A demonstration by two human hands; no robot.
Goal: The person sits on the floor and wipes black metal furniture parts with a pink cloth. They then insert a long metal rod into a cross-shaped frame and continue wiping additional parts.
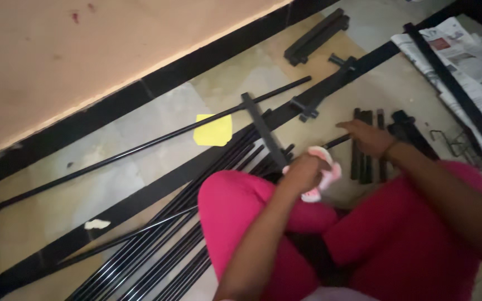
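Above the pink lap, left fingers (302, 170) clutch a pink cloth (323, 179); right fingers (358, 134) pinch a black rod (336, 141).

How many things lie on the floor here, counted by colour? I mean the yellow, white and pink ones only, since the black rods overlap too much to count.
Yellow: 1, the yellow sheet beside the long rod.
White: 1, the small white scrap on the tiles.
Pink: 1, the pink cloth, which is in the left hand, not on the floor.
Total: 3.
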